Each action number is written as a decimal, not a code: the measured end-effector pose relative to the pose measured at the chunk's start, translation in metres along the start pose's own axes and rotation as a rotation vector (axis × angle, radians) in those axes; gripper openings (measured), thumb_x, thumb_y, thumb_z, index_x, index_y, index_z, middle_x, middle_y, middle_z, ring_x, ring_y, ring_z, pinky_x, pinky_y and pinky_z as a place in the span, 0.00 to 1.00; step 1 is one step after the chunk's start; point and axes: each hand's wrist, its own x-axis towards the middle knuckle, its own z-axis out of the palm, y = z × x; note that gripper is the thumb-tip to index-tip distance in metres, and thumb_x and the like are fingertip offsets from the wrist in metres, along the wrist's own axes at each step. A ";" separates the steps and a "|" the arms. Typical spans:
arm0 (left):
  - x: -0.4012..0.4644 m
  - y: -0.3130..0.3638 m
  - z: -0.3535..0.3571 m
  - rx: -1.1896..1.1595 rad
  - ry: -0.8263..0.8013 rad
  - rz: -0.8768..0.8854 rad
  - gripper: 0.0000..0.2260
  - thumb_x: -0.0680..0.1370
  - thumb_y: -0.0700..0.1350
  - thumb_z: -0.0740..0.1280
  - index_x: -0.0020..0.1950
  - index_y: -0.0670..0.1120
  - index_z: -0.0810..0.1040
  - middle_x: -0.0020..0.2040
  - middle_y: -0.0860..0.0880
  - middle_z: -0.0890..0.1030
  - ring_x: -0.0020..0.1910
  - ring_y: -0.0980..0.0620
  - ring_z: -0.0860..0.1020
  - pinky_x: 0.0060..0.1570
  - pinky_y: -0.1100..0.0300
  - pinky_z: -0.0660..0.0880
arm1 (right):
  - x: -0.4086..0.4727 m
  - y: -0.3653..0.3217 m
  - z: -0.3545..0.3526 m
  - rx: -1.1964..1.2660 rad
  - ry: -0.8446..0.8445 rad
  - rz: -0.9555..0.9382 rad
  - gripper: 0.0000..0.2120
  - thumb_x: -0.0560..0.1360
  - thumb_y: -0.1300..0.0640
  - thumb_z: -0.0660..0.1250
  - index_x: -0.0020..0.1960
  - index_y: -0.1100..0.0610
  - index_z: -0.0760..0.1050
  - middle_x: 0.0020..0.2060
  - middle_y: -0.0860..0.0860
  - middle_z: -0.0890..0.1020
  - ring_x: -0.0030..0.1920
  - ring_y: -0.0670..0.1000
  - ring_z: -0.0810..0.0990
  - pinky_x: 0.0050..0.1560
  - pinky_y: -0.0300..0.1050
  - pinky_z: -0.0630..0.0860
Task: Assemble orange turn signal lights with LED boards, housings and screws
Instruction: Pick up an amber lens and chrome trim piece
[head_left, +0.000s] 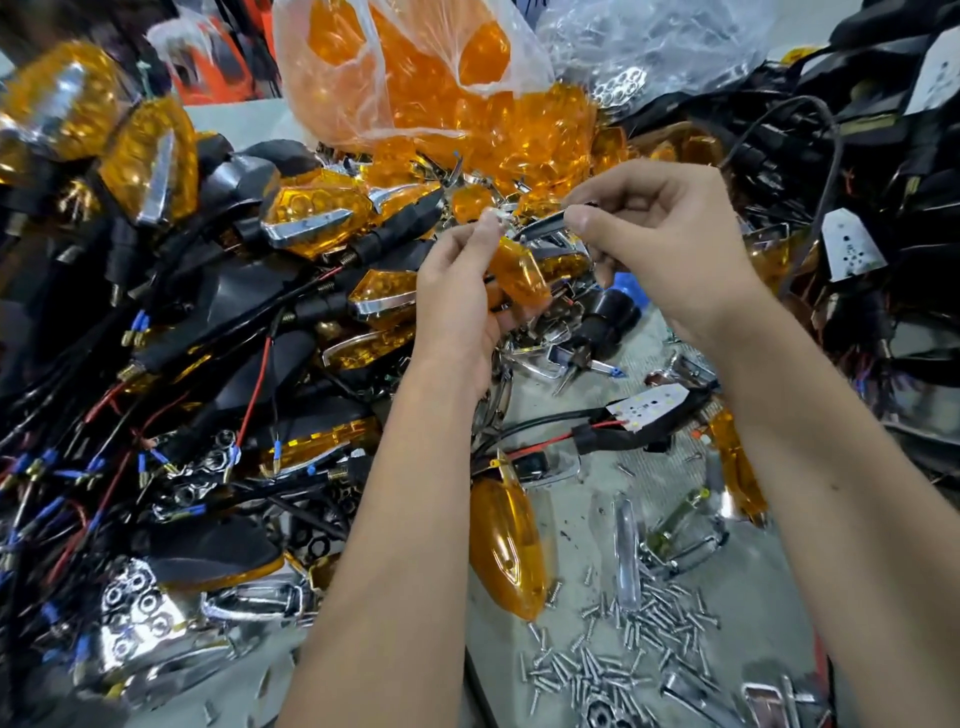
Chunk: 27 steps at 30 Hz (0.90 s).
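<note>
- Left hand (457, 291) fingers grip orange lens (519, 278), raised above the counter (753, 582).
- Right hand (654, 244) pinches chrome trim (543, 224) at the lens top.
- Advice: align the trim squarely before pressing; keep the lens steady.

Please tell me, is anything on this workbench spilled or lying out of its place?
Yes. Loose screws lie scattered over the bench near the right forearm, in no container. An orange lens lies alone beside them. Assembled lights and wires form a tangled heap on the left. No damage is visible.
</note>
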 end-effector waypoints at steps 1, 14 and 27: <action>0.001 -0.001 0.000 0.020 0.022 0.006 0.12 0.83 0.53 0.69 0.56 0.44 0.79 0.46 0.46 0.80 0.39 0.50 0.84 0.36 0.55 0.81 | -0.002 0.001 0.000 0.022 0.012 0.004 0.04 0.76 0.59 0.75 0.49 0.59 0.85 0.34 0.54 0.82 0.31 0.52 0.78 0.30 0.43 0.77; 0.004 -0.006 0.003 -0.011 0.030 -0.033 0.10 0.86 0.44 0.62 0.57 0.38 0.79 0.46 0.39 0.86 0.43 0.43 0.87 0.37 0.55 0.83 | -0.010 -0.004 0.000 0.378 0.089 0.239 0.04 0.81 0.64 0.69 0.54 0.60 0.83 0.41 0.54 0.87 0.39 0.50 0.85 0.35 0.37 0.78; 0.000 -0.004 0.003 -0.009 -0.031 -0.003 0.13 0.85 0.36 0.56 0.58 0.37 0.80 0.38 0.44 0.87 0.37 0.45 0.86 0.36 0.56 0.83 | -0.010 -0.009 0.003 0.492 0.118 0.421 0.04 0.83 0.60 0.66 0.53 0.61 0.78 0.40 0.55 0.88 0.36 0.48 0.86 0.32 0.33 0.77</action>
